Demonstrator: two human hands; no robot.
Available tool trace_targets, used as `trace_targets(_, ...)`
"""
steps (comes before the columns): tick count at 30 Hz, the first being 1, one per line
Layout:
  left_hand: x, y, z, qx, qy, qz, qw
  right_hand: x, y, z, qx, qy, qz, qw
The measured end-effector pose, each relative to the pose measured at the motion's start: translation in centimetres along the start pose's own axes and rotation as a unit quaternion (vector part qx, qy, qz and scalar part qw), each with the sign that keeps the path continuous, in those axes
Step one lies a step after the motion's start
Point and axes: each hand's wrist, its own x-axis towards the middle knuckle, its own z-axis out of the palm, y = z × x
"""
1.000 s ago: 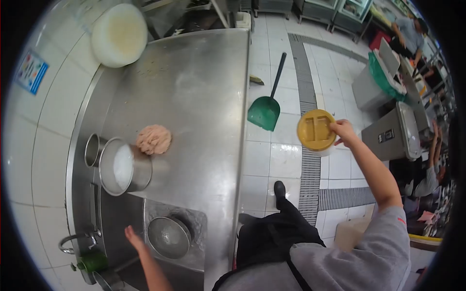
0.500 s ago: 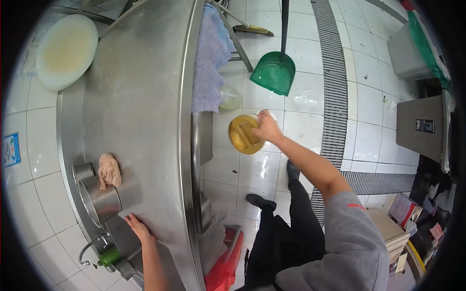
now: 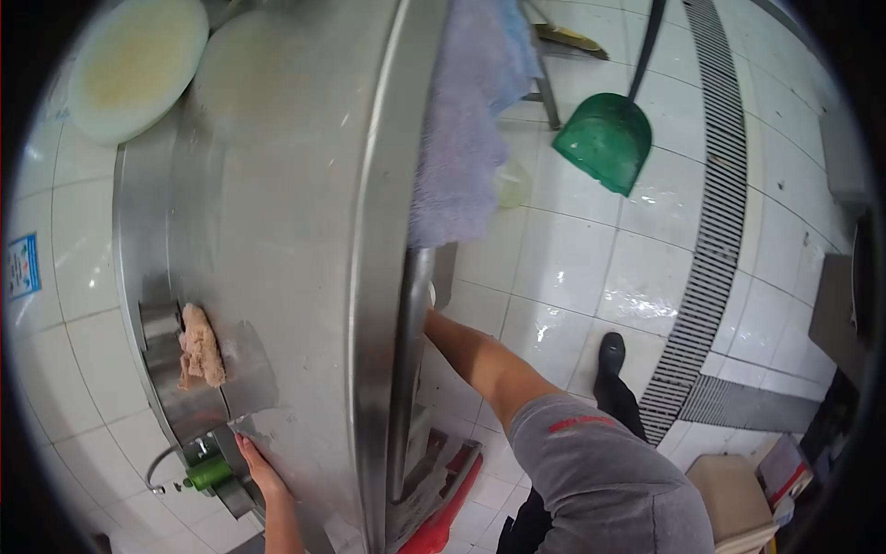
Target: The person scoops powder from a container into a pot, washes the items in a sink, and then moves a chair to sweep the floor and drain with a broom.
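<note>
My left hand [image 3: 263, 469] rests with fingers stretched out on the steel counter's [image 3: 286, 212] edge by the sink, holding nothing. Beyond its fingertips, a crumpled pinkish-brown cloth [image 3: 200, 347] lies at a steel container [image 3: 182, 406], with a smaller steel container [image 3: 160, 320] behind it. My right forearm [image 3: 480, 360] reaches in under the counter's front edge. The right hand is hidden there, and so is the round yellow-brown lid-like object it held earlier. A sliver of something white [image 3: 432, 294] shows by the wrist.
A purple towel [image 3: 461, 138] hangs over the counter's front edge. A green dustpan [image 3: 604, 143] stands on the wet tiled floor near a drain grate [image 3: 724, 185]. A round white board [image 3: 138, 69] leans at the back. Beside the tap [image 3: 157, 487] is a green cylinder [image 3: 209, 474].
My right hand has moved left, from above the floor to under the counter, taking the yellow-brown object out of sight. The view has shifted closer to the counter. My left hand stays at the edge.
</note>
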Motion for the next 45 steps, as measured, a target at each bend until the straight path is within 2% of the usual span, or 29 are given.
trace_targets(2,-0.3,-0.1,-0.1,-0.026,0.003,-0.009,1.000,-2.0,-6.4,-2.1,0.082,-0.041,0.175,0.980)
trace_targets(4,-0.5,0.4,0.3,-0.013,0.001,0.000,1.000,-4.5,-9.4,-2.5,0.146,-0.085,0.188,0.967)
trace_targets(7,-1.0,0.8,1.1,-0.023,0.020,0.006,1.000,-6.3,-11.8,-1.4,0.167,0.014,0.217,0.962)
trace_targets(10,-1.7,1.9,1.3,0.069,0.050,0.024,0.996,-11.8,-7.9,-11.5,0.172,0.091,0.202,0.960)
trace_targets(11,-0.7,0.1,1.0,0.089,0.057,0.089,0.990,-14.0,-6.2,-15.4,0.173,0.112,0.191,0.960)
trace_targets(12,-1.6,1.7,1.0,0.132,0.071,0.050,0.987,-14.8,-4.9,-19.6,0.172,0.131,0.180,0.959)
trace_targets(13,-1.4,1.1,1.1,0.087,0.068,0.064,0.992,-14.6,-4.4,-24.4,0.171,0.150,0.170,0.959)
trace_targets(14,-1.4,0.9,1.0,0.136,0.075,0.088,0.984,-13.4,-6.4,-23.7,0.170,0.164,0.161,0.958)
trace_targets(16,-1.5,0.7,1.3,0.130,0.093,0.090,0.983,-17.3,-13.2,-32.0,0.128,0.323,0.090,0.933)
trace_targets(17,-1.6,0.7,1.3,0.121,0.094,0.088,0.984,-17.5,-14.8,-36.2,0.099,0.362,-0.008,0.927)
trace_targets(18,-1.8,1.1,1.0,0.111,0.101,0.078,0.986,-18.5,-23.1,-34.3,0.127,0.402,-0.089,0.903)
trace_targets(20,-2.1,1.3,0.8,0.054,0.101,0.074,0.991,-20.3,-36.5,-27.4,0.156,0.327,-0.197,0.911)
trace_targets(22,-1.7,0.7,0.8,-0.034,0.097,0.095,0.990,-21.5,-43.5,-19.4,0.171,0.145,-0.330,0.917)
trace_targets(24,-1.1,-1.9,-0.6,-0.096,0.103,0.089,0.986,-23.2,-47.4,-9.5,0.120,0.021,-0.411,0.903)
trace_targets(26,0.8,-5.6,-2.9,-0.331,-0.042,0.163,0.929,-27.5,-49.2,1.0,0.061,-0.145,-0.359,0.920)
trace_targets(28,4.3,-9.9,-10.6,-0.242,-0.073,0.111,0.961,-32.0,-48.3,10.1,-0.108,-0.287,-0.355,0.883)
trace_targets(29,7.0,-12.6,-13.4,-0.135,0.050,0.134,0.981,-32.9,-46.9,13.4,-0.178,-0.385,-0.388,0.818)
trace_targets(30,10.3,-15.1,-16.7,-0.129,0.163,0.229,0.951,-33.2,-44.5,16.6,-0.221,-0.419,-0.372,0.798)
trace_targets(31,12.8,-16.1,-20.9,0.002,0.200,0.207,0.958,-33.8,-42.3,19.6,-0.266,-0.433,-0.344,0.790)
trace_targets(33,18.5,-18.6,-26.4,0.107,0.236,0.197,0.946,-34.3,-37.5,24.9,-0.313,-0.442,-0.333,0.772)
trace_targets(34,20.9,-19.1,-28.7,0.159,0.237,0.188,0.940,-34.2,-35.6,27.2,-0.357,-0.455,-0.348,0.738)
trace_targets(35,23.5,-19.6,-30.0,0.184,0.241,0.199,0.932,-35.1,-34.4,29.6,-0.357,-0.464,-0.240,0.774)
trace_targets(37,26.5,-20.6,-31.6,0.203,0.250,0.206,0.924,-37.1,-33.3,33.9,-0.369,-0.489,-0.137,0.779)
trace_targets(39,28.3,-20.3,-32.2,0.200,0.102,0.104,0.969,-38.4,-32.8,37.2,-0.357,-0.517,-0.101,0.771)
trace_targets(40,30.5,-22.2,-30.6,0.255,0.112,0.191,0.941,-38.6,-32.2,38.6,-0.315,-0.503,-0.034,0.804)
trace_targets(41,32.0,-23.0,-29.2,0.203,0.173,0.211,0.940,-39.1,-31.5,40.2,-0.272,-0.489,0.038,0.828)
trace_targets(42,30.5,-21.7,-32.1,0.316,0.030,0.269,0.909,-39.6,-31.4,41.4,-0.227,-0.469,0.097,0.848)
trace_targets(43,31.9,-22.7,-31.2,0.223,0.068,0.275,0.933,-39.5,-30.6,42.6,-0.171,-0.443,0.149,0.867)
trace_targets(45,30.3,-22.3,-34.2,0.021,-0.049,0.114,0.992,-38.7,-28.9,44.0,-0.060,-0.399,0.247,0.881)
